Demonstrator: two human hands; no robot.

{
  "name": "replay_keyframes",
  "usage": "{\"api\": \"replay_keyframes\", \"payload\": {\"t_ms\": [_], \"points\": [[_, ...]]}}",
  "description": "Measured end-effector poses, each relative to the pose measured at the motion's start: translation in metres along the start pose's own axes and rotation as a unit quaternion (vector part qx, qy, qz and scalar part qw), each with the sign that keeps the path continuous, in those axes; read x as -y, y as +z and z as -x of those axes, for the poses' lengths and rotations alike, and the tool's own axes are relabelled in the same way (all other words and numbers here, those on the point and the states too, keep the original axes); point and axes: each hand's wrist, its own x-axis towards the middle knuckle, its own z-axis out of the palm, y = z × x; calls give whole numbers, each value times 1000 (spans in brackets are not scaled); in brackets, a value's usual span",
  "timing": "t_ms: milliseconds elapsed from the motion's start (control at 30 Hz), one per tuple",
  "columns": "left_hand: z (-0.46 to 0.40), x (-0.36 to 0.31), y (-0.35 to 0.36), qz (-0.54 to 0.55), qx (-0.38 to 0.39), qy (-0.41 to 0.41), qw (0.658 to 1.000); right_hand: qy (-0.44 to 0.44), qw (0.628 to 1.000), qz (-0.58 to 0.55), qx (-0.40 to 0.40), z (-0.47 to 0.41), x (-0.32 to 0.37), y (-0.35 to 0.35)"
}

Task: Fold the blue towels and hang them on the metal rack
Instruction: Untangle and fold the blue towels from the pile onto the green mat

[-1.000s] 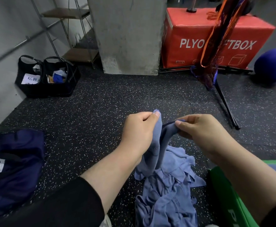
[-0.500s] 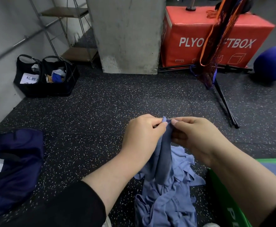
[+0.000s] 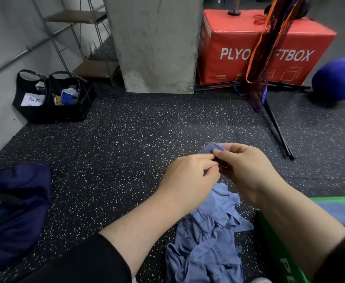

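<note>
Both hands meet over the floor, the left hand (image 3: 190, 176) and the right hand (image 3: 247, 168) each pinching the same bunched edge of a blue towel (image 3: 212, 149), whose rest hangs below the knuckles into a crumpled heap (image 3: 208, 242) under the wrists. The step looks like finding a corner. To do it well, one hand should hold its pinch while the other slides outward along the hem to the next corner, then lift so the cloth hangs flat before folding. The metal rack (image 3: 81, 37) stands well beyond the left hand.
</note>
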Motion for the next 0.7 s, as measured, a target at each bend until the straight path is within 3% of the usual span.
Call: {"api": "replay_keyframes", "payload": {"t_ms": [67,133,200,267,400,500,700], "points": [[-2,6,-4,11,-26,-31,999,-14,998,65,-5,-4,-2,-5],[-8,15,-9,13,-80,-60,995,-41,988,147,39,-4,-1,-8],[-13,19,-17,19,-41,-79,996,-74,970,212,91,-1,6,-9],[-15,22,-21,35,53,-82,995,-106,953,256,123,2,15,-11],[-20,31,-22,32,144,-30,989,-148,924,320,146,4,24,-17],[-21,33,-21,73,116,-40,990,-164,916,352,95,4,23,-21],[-15,24,-21,93,106,-17,990,-150,906,387,86,15,27,-24]]}}
